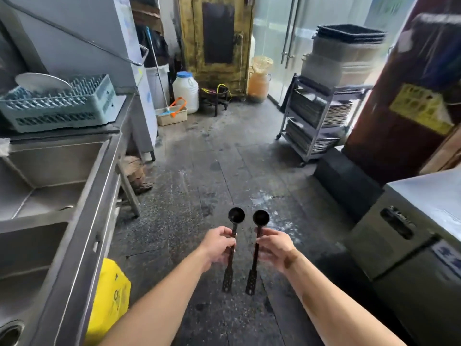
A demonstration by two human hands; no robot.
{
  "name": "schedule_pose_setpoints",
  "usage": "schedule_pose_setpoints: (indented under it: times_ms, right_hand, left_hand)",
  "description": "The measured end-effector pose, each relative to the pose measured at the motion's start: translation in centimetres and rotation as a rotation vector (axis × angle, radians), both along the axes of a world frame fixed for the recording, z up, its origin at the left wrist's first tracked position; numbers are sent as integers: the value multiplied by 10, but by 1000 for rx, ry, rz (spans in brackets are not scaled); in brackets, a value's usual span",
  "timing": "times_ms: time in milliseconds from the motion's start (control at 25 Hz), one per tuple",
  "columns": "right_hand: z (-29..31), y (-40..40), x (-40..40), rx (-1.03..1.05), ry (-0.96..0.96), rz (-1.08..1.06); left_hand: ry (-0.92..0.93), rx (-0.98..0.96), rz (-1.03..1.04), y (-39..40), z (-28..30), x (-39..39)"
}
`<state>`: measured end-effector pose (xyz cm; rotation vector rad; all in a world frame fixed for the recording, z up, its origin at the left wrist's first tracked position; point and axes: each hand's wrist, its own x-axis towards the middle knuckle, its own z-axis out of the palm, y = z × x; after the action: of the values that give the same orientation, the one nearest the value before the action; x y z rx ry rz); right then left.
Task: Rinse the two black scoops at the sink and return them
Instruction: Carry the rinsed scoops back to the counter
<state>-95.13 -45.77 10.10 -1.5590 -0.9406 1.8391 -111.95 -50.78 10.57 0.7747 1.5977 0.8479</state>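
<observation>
Two long-handled black scoops (236,216) (261,218)

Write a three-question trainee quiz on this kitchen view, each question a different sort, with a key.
1. True or false: each hand grips one black scoop by its handle.
2. Multiple choice: the steel sink lies on the person's (A) left, (B) right, (C) straight ahead.
3. Fill in: a white plate rests in the green dish ____ beyond the sink.

Key
1. True: the left hand grips the left scoop, the right hand grips the right scoop, bowls pointing away from the person.
2. A.
3. rack.
</observation>
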Motion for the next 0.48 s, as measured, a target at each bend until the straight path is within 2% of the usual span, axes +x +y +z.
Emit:
schedule_pose_setpoints:
  times_ms: [480]
  right_hand:
    - [7,76,125,60,67,-372]
  left_hand:
    - [-84,23,-353,149,-1,130]
